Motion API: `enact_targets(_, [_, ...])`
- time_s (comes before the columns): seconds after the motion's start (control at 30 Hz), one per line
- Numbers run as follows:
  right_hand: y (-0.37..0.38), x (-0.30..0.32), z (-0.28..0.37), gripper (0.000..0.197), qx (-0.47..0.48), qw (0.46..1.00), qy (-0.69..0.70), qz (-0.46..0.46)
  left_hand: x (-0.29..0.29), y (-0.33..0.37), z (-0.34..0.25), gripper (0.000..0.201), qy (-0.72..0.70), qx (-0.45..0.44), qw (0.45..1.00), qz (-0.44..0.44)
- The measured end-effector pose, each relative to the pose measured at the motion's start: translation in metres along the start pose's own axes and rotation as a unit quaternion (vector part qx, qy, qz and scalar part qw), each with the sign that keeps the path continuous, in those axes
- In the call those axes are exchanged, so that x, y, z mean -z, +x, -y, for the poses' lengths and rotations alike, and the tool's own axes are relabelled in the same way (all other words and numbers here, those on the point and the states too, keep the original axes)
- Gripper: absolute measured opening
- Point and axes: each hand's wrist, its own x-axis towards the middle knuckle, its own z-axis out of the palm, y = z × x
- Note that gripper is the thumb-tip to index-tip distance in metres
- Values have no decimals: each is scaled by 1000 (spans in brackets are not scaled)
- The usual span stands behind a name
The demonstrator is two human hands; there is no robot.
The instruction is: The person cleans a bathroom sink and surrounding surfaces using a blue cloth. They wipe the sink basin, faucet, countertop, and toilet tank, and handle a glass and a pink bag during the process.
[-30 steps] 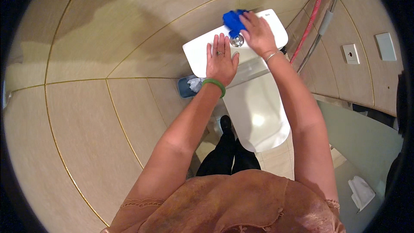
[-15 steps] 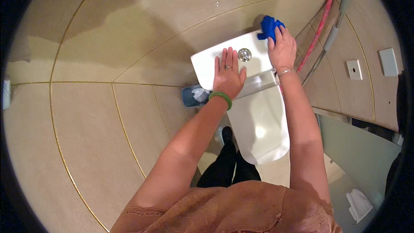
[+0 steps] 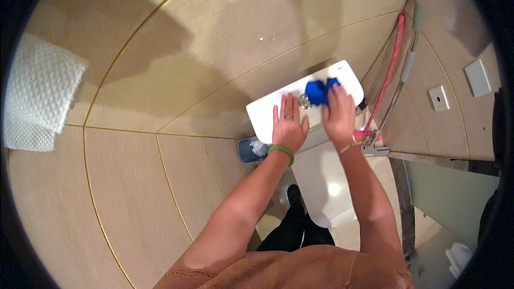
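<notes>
A bright blue cloth (image 3: 317, 92), bunched up, lies on the white toilet tank lid (image 3: 348, 77). My right hand (image 3: 339, 115) holds the cloth against the lid, fingers stretched over its right part. Just left of the cloth is the round chrome flush button (image 3: 304, 101). My left hand (image 3: 289, 128) rests palm down on the lid's left part with fingers extended, holding nothing; a green bangle circles that wrist. Below both hands is the white toilet cover (image 3: 318, 182), which is down.
A small blue-grey bin (image 3: 247, 151) with a light bag stands left of the toilet. A pink-handled tool (image 3: 390, 64) and a grey pole (image 3: 409, 56) lean at the right wall. White paper (image 3: 45, 88) hangs at far left. Tiled walls enclose the toilet closely.
My right hand and the cloth have moved left, from the lid's far right corner to beside the flush button. My left hand stays flat on the lid. The view has shifted, bringing in the white paper.
</notes>
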Motion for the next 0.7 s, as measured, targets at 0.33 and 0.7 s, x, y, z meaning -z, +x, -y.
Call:
enact_targets(0.33, [34, 9, 4, 51, -47, 997, 23, 53, 4, 0, 3, 64, 13, 5, 999, 29])
enact_targets(0.7, [23, 5, -26, 53, -89, 992, -34, -81, -4, 3, 2, 64, 15, -2, 999, 37])
